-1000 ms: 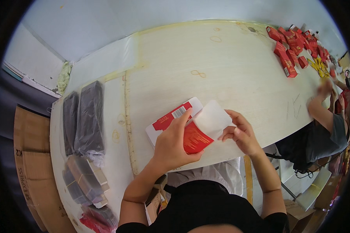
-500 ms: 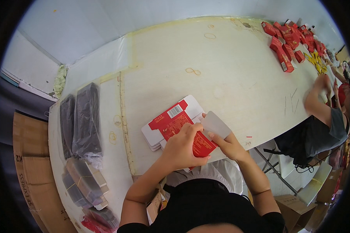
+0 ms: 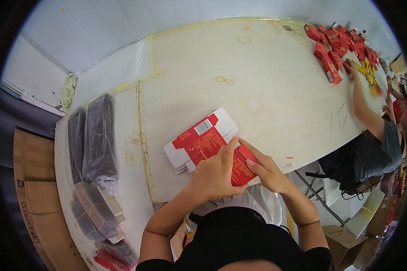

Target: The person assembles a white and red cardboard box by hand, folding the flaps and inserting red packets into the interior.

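Step in hand (judged): folding a flat red carton blank (image 3: 239, 165) into shape on top of the stack of flat carton blanks (image 3: 199, 140), near table edge (image 3: 176, 194).

- Left hand (image 3: 217, 174): closed over the blank's near end, thumb and fingers clamping it.
- Right hand (image 3: 267, 169): fingers pressed on the blank's right side, gripping it; both hands touch.

Next move likely calls for holding the creases square and tucking the end flap w/o shifting the stack beneath.

Ref. the stack:
- Left: dark plastic-wrapped bundles (image 3: 92, 135), wrapped packs (image 3: 97, 210) nearer the person.
- Far right: finished red boxes (image 3: 334, 47), a co-worker's arm (image 3: 364, 108) reaching to them.
- Nothing obstructs; the board beyond the stack bears only stains.
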Available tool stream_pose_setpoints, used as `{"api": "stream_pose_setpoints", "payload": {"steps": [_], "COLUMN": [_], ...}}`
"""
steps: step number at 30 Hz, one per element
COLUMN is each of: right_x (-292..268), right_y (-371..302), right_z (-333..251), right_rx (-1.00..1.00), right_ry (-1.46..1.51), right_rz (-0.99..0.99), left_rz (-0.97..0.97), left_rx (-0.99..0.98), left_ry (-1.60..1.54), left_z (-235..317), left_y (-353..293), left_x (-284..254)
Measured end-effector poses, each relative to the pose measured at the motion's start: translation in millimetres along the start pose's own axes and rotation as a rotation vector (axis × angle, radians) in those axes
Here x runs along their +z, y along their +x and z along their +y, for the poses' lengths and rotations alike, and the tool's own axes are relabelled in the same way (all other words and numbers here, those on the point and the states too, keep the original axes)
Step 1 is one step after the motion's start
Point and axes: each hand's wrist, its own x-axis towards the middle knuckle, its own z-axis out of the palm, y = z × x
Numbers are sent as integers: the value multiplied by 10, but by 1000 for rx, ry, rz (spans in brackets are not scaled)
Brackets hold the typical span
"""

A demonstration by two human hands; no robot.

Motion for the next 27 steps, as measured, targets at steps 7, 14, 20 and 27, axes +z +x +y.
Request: {"api": "stream_pose_setpoints", "payload": {"steps": [7, 14, 20, 27], "right_x": [40, 168, 29, -1692], "right_y": [-21, -49, -119, -57], "right_z": [-24, 75, 275, 66], "right_rx": [-82, -171, -182, -282], "right_ry": [-138, -383, -305, 613], "right_rz": [4, 58, 19, 679], "left_rz": [51, 36, -15, 107], "left_rx": [52, -46, 4, -63], "left_ry": [35, 77, 41, 304], "left_z": [2, -18, 5, -353], "left_y": [-19, 7, -13, 86], "left_x": [37, 177, 235, -241]}}
